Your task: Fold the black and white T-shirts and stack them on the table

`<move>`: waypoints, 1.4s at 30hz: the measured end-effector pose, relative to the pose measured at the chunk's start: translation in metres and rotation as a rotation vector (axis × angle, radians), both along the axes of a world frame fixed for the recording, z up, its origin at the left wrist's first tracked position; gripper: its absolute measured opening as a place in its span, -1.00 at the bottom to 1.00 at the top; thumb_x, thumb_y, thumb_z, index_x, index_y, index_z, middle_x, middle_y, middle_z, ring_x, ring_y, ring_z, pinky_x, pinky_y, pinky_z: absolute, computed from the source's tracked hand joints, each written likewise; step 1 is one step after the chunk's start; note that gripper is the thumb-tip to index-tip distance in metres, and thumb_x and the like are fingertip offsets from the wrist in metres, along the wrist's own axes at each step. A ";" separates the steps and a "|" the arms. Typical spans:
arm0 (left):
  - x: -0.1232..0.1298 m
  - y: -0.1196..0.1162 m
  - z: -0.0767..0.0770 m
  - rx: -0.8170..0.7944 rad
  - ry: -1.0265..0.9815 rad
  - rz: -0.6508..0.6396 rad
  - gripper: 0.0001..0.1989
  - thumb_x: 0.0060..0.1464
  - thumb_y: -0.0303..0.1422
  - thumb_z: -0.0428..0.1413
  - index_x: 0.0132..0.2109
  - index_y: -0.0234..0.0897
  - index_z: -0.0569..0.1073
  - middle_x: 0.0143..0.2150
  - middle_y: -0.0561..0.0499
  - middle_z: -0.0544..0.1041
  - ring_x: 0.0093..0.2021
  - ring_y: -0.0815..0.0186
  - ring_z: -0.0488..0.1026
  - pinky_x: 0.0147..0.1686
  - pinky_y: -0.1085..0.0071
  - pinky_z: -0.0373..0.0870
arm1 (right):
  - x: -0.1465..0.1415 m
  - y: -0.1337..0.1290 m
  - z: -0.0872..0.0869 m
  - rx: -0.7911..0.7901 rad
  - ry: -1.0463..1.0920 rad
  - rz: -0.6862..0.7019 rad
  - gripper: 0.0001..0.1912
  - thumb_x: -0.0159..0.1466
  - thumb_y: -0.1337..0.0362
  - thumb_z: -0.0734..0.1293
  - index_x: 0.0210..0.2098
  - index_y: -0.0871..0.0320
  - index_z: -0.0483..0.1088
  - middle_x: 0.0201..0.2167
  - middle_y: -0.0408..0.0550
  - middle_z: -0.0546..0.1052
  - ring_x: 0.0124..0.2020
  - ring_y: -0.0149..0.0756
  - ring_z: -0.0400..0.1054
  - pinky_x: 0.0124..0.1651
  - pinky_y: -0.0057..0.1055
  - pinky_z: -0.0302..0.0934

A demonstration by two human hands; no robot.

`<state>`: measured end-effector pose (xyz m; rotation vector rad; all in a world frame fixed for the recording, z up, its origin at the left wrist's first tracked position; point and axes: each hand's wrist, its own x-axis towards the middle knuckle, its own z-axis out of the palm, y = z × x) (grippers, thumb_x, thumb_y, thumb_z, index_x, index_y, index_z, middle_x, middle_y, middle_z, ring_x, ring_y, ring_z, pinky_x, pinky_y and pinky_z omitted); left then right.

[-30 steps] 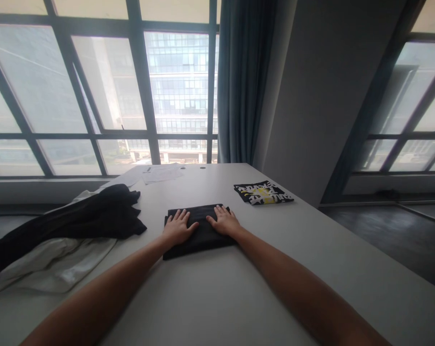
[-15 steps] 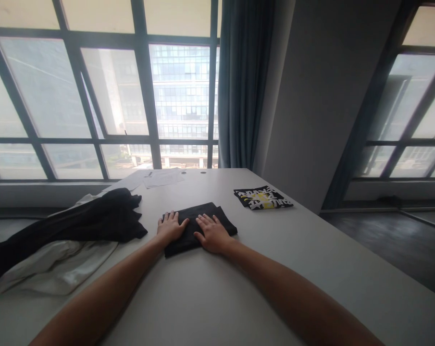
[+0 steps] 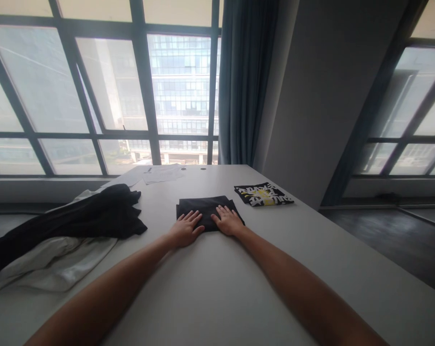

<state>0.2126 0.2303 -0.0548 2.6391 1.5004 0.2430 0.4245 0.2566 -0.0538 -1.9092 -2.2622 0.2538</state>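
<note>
A folded black garment lies flat on the white table in front of me. My left hand rests on its near left corner, fingers stretched out and spread. On its near right part lies my right hand, also flat with the fingers apart. Both palms hide part of the garment's near edge. What kind of garment it is cannot be made out from the folds.
At the left, a loose black garment lies over a white cloth. A folded black garment with white and yellow print sits at the right edge. Paper sheets lie at the far end, before windows and a blue curtain.
The folded black garment has moved away from me and a little right, and turned squarer to the table. Both hands have shifted right with it, staying flat.
</note>
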 end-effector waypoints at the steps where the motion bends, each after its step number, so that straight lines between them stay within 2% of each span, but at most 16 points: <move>1: -0.003 0.002 -0.001 -0.001 -0.004 0.016 -0.32 0.30 0.06 -0.27 0.43 -0.14 0.06 0.48 -0.01 -0.05 0.47 0.13 -0.16 0.38 0.11 -0.20 | 0.006 0.004 -0.001 -0.006 -0.003 -0.034 -0.25 0.42 -0.11 -0.09 0.44 0.19 -0.08 0.45 -0.02 -0.11 0.46 -0.17 -0.29 0.41 -0.09 -0.36; 6: -0.020 0.008 0.001 -0.031 0.000 0.090 -0.26 0.27 0.12 -0.28 0.44 -0.17 0.05 0.49 -0.02 -0.11 0.47 0.10 -0.22 0.37 0.11 -0.18 | 0.032 0.015 -0.003 -0.027 -0.020 -0.208 -0.25 0.42 -0.08 -0.09 0.44 0.23 -0.11 0.46 0.03 -0.14 0.45 -0.15 -0.25 0.40 -0.04 -0.33; 9: -0.028 0.012 0.001 -0.055 0.016 0.160 -0.29 0.30 0.05 -0.31 0.45 -0.19 0.01 0.49 -0.04 -0.15 0.47 0.08 -0.23 0.36 0.02 -0.15 | 0.040 0.015 -0.003 -0.011 -0.025 -0.300 -0.25 0.42 -0.06 -0.07 0.43 0.31 -0.07 0.45 0.09 -0.09 0.44 -0.15 -0.21 0.40 -0.06 -0.32; 12: -0.035 0.018 0.000 -0.045 0.029 0.247 -0.36 0.33 -0.06 -0.32 0.44 -0.22 0.03 0.49 -0.09 -0.13 0.46 0.05 -0.15 0.33 -0.04 -0.11 | 0.041 0.013 -0.002 0.046 -0.032 -0.359 -0.23 0.40 -0.07 -0.02 0.38 0.38 0.05 0.41 0.21 0.03 0.41 -0.05 -0.13 0.38 -0.04 -0.29; 15: -0.038 0.022 0.000 -0.027 0.027 0.365 -0.39 0.34 -0.15 -0.30 0.42 -0.27 0.07 0.47 -0.17 -0.03 0.44 0.03 -0.06 0.31 -0.12 -0.08 | 0.037 0.010 -0.002 0.134 -0.036 -0.361 -0.27 0.39 -0.06 0.04 0.24 0.44 0.26 0.28 0.36 0.25 0.31 0.07 0.07 0.33 0.00 -0.19; 17: -0.035 0.019 0.002 0.065 0.018 0.437 -0.42 0.31 -0.23 -0.24 0.40 -0.34 0.13 0.45 -0.22 0.03 0.43 -0.01 -0.03 0.31 -0.16 -0.08 | 0.035 0.010 -0.001 0.179 -0.028 -0.342 -0.32 0.37 -0.05 0.09 0.15 0.44 0.35 0.18 0.39 0.35 0.22 0.09 0.19 0.27 -0.03 -0.08; 19: -0.026 0.010 0.004 0.228 -0.006 0.385 -0.44 0.28 -0.30 -0.18 0.36 -0.36 0.21 0.45 -0.20 0.05 0.44 -0.02 -0.05 0.33 -0.15 -0.14 | 0.033 0.011 -0.002 0.196 -0.007 -0.335 -0.36 0.36 -0.04 0.14 0.12 0.41 0.36 0.14 0.37 0.39 0.18 0.07 0.24 0.21 -0.09 0.03; 21: -0.011 -0.003 0.005 0.328 -0.045 0.191 -0.46 0.29 -0.29 -0.17 0.35 -0.31 0.24 0.45 -0.13 0.05 0.45 0.04 -0.09 0.37 -0.08 -0.19 | 0.032 0.013 -0.002 0.212 0.028 -0.346 -0.41 0.34 -0.02 0.19 0.12 0.36 0.35 0.13 0.33 0.40 0.17 0.05 0.25 0.16 -0.14 0.10; 23: 0.004 -0.015 0.004 0.272 -0.076 -0.031 -0.44 0.32 -0.16 -0.19 0.37 -0.25 0.20 0.46 -0.06 0.04 0.46 0.11 -0.09 0.38 0.00 -0.15 | 0.032 0.014 -0.002 0.246 0.085 -0.338 -0.45 0.31 0.01 0.25 0.10 0.32 0.34 0.10 0.28 0.42 0.16 0.01 0.27 0.13 -0.19 0.14; 25: 0.014 -0.022 0.001 0.157 -0.080 -0.149 -0.38 0.32 -0.05 -0.20 0.40 -0.24 0.14 0.46 -0.05 0.04 0.45 0.15 -0.08 0.38 0.03 -0.13 | 0.033 0.016 -0.002 0.266 0.185 -0.316 -0.51 0.27 0.07 0.31 0.07 0.27 0.34 0.04 0.22 0.47 0.10 -0.04 0.33 0.08 -0.24 0.19; 29: 0.013 -0.022 0.001 0.031 -0.078 -0.168 -0.37 0.33 -0.04 -0.21 0.41 -0.25 0.11 0.44 -0.06 0.07 0.45 0.16 -0.08 0.39 0.00 -0.21 | 0.037 0.022 -0.002 0.243 0.421 -0.328 -0.48 0.18 0.15 0.40 0.07 0.22 0.29 -0.08 0.11 0.53 -0.05 -0.11 0.44 0.00 -0.29 0.26; 34: -0.001 -0.019 0.008 -0.007 -0.100 -0.246 -0.38 0.29 -0.05 -0.11 0.40 -0.20 0.14 0.44 -0.04 0.08 0.45 0.19 -0.07 0.40 0.06 -0.22 | 0.048 0.035 -0.007 0.239 0.683 -0.377 -0.24 0.12 0.11 0.43 0.23 0.21 0.15 -0.04 0.13 0.52 -0.01 -0.11 0.45 0.08 -0.25 0.27; 38: -0.005 -0.019 0.011 -0.025 -0.113 -0.302 -0.38 0.27 -0.07 -0.07 0.39 -0.16 0.15 0.43 -0.02 0.12 0.44 0.21 -0.04 0.40 0.07 -0.19 | 0.055 0.042 -0.015 0.219 0.845 -0.237 -0.22 0.07 0.16 0.46 0.23 0.14 0.18 0.05 0.10 0.47 0.05 -0.16 0.42 0.10 -0.27 0.29; 42: -0.006 -0.017 0.009 -0.009 -0.130 -0.248 -0.41 0.30 -0.06 -0.12 0.38 -0.16 0.18 0.42 -0.03 0.14 0.45 0.20 -0.05 0.40 0.07 -0.17 | 0.054 0.042 -0.020 0.238 0.822 -0.091 -0.32 0.04 0.27 0.45 0.16 0.14 0.29 0.05 0.04 0.49 0.10 -0.17 0.37 0.14 -0.25 0.28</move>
